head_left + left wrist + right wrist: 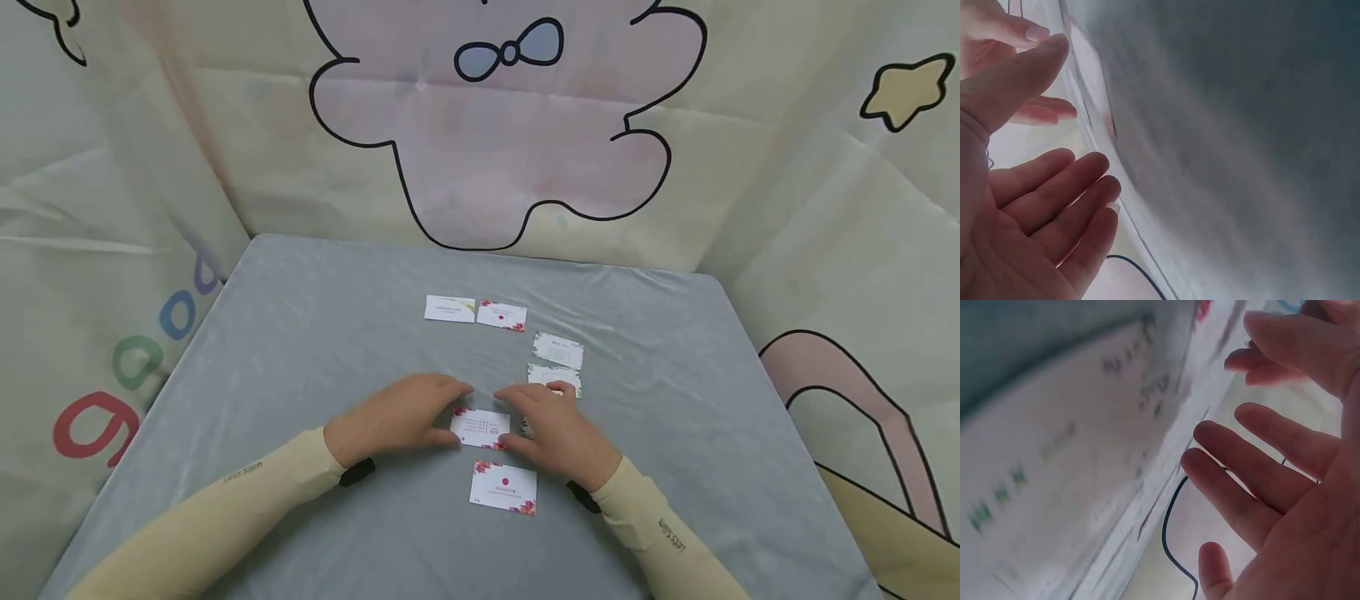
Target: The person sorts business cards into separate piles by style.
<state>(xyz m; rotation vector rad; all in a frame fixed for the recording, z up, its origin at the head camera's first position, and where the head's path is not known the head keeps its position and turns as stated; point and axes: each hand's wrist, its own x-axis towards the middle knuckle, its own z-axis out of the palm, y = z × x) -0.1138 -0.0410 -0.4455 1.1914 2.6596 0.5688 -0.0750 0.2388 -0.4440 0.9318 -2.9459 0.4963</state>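
A white card with red flower corners (pixel 481 427) lies on the grey cloth between both hands. My left hand (pixel 401 421) is at its left edge, fingers loosely extended and nothing held. From the right, my right hand (pixel 558 433) reaches over, its thumb tip right at the card's lower right corner. Under the right hand, another card is mostly hidden; a leaf-patterned card (pixel 1041 469) fills much of the right wrist view. The right fingertips overlap a green-leaf card (pixel 543 374) in the head view. In both wrist views the fingers are spread and relaxed.
Closer to me lies a second red-flower card (pixel 503 486). Farther back are another leaf card (pixel 558 350), a red-flower card (pixel 502 315) and a white card with a yellow-green corner (pixel 450 308). The cloth-covered table (pixel 337 308) meets a printed curtain (pixel 247 108) behind.
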